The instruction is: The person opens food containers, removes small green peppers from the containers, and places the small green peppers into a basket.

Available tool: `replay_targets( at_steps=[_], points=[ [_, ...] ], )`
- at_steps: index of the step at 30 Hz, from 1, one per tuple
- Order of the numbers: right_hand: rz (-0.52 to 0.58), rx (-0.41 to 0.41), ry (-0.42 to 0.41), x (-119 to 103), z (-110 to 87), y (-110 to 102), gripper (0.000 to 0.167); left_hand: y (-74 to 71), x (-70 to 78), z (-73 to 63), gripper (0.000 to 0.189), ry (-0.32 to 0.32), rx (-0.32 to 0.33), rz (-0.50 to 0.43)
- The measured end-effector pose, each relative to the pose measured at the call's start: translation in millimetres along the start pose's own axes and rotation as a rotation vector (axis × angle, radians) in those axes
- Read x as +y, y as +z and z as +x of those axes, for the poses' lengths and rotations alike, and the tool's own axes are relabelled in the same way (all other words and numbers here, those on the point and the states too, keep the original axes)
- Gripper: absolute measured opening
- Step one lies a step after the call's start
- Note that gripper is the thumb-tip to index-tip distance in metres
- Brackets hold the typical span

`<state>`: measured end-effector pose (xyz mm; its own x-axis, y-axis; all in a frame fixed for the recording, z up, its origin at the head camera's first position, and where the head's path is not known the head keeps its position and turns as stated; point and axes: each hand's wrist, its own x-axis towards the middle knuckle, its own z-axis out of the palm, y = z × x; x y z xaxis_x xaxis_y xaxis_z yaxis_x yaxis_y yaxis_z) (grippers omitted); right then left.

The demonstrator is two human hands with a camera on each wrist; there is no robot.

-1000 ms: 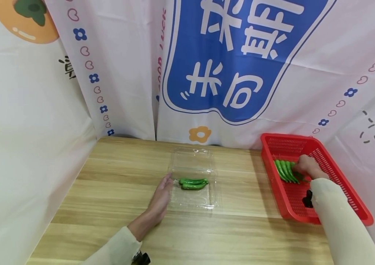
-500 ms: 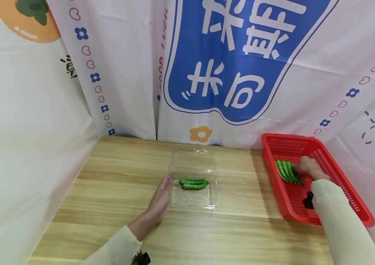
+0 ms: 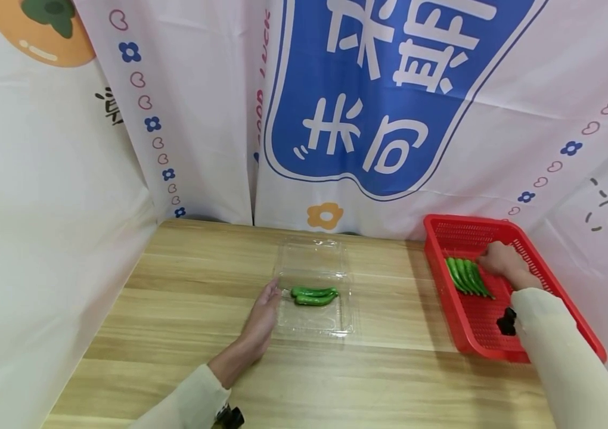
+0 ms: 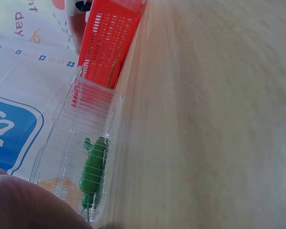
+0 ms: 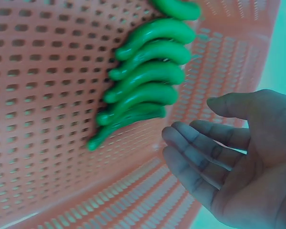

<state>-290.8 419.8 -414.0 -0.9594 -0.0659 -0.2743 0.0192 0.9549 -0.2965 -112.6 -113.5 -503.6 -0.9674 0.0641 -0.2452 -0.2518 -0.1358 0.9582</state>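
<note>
In the head view my left hand [image 3: 261,319] rests against the left side of a clear plastic clamshell box [image 3: 315,325], fingers extended. The box stands with its lid up, and green chili peppers [image 3: 315,297] lie crosswise in its base. In the left wrist view the thumb [image 4: 28,205] shows beside the box. My right hand [image 3: 502,262] is inside a red perforated basket [image 3: 462,333], just right of a row of green chili peppers [image 3: 465,277]. The right wrist view shows this hand [image 5: 229,157] with fingers loosely bent, thumb apart, nothing between them, next to the peppers [image 5: 143,78].
A wooden table [image 3: 186,286] carries the box in the middle and the basket at the right. Printed white cloth [image 3: 207,119] hangs behind the table and along both sides. The basket's raised rim [image 3: 433,262] stands between the two hands.
My right hand has drawn slightly to the right and back from the row of chili peppers, so the rightmost pepper shows fully. My left hand and the box have stayed in place.
</note>
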Motion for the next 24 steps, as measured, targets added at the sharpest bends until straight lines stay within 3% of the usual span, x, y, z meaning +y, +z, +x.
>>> replay_targets(
  at_steps=[9,19,24],
  points=[
    [-0.067,0.139,-0.061,-33.6,-9.6,-15.6,0.028,2.3,1.1,0.1,0.060,0.009,0.007,0.004],
    [-0.101,0.278,-0.162,-92.4,-25.9,-22.1,0.018,3.9,2.9,-1.0,0.059,0.009,0.012,-0.002],
    [-0.097,0.304,-0.233,-122.2,-33.6,-18.8,0.011,4.0,2.9,-0.7,0.058,0.005,0.020,0.000]
  ],
)
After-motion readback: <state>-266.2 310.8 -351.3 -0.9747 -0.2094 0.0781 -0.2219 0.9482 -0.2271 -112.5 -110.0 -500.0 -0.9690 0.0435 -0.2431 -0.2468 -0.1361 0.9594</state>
